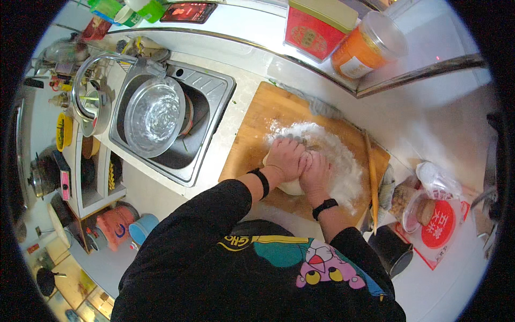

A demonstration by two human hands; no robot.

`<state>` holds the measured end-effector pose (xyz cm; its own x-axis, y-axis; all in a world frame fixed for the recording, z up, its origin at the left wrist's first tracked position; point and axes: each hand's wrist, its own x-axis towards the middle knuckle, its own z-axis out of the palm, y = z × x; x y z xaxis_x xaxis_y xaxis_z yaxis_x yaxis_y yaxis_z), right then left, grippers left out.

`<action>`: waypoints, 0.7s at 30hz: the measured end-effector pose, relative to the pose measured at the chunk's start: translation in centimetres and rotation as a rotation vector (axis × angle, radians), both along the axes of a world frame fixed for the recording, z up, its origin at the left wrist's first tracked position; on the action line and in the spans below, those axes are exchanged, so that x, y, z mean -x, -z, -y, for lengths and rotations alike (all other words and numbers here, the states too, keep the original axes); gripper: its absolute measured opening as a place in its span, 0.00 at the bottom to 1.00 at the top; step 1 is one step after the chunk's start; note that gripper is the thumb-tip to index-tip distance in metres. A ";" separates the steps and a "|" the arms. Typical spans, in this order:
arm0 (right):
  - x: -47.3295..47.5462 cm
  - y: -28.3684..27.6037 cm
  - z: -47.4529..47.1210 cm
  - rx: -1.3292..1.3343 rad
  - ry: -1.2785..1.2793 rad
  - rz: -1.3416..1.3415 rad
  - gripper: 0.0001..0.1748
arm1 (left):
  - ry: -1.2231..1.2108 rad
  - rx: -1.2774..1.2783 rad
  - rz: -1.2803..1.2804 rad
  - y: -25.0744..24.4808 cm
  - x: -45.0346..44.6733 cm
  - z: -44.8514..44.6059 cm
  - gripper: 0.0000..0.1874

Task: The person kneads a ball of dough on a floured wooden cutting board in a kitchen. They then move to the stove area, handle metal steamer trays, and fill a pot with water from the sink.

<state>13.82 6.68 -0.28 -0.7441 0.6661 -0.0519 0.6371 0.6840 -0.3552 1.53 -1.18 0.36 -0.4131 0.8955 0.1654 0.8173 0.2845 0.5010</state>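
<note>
Both hands press on a pale lump of dough (290, 188), mostly hidden beneath them. My left hand (286, 157) lies over its upper part with the fingers curled. Beside it, and touching it, my right hand (316, 172) grips the dough's right side. Loose white flour (347, 173) spreads behind and to the right of the dough on a wooden cutting board (245, 141). Along the board's right side lies a wooden rolling pin (372, 177), apart from my hands.
Left of the board, a metal bowl (155, 116) sits in a steel sink (201, 163) under a curved faucet (76, 88). At right are a clear plastic jar (406, 207) and a black container (390, 247). A red box (307, 34) and an orange-filled jar (362, 48) stand on the ledge.
</note>
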 end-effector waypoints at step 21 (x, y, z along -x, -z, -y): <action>-6.3 -4.3 8.5 0.017 0.066 -0.205 0.21 | 0.005 -0.030 -0.078 -5.6 -4.7 8.5 0.15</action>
<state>20.11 -1.80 4.06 -0.6952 0.7139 0.0841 0.5936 0.6361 -0.4930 6.22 -9.71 6.00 -0.3938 0.8916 0.2234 0.8555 0.2667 0.4438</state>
